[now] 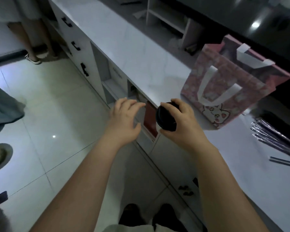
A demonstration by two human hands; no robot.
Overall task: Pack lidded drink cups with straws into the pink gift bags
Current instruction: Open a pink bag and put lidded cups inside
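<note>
My right hand grips a black-lidded drink cup, tilted with its lid facing left, just off the counter's front edge. My left hand hovers beside it with fingers relaxed and spread, holding nothing. A pink gift bag with white ribbon handles and a cartoon cat print stands open on the white counter, to the right of the cup. A bundle of wrapped straws lies on the counter at the far right.
Cabinet fronts with black handles and open shelves run below the counter. A red box sits in a shelf behind the cup. Another person's legs stand at the upper left on the tiled floor. A dark surface lies beyond the counter.
</note>
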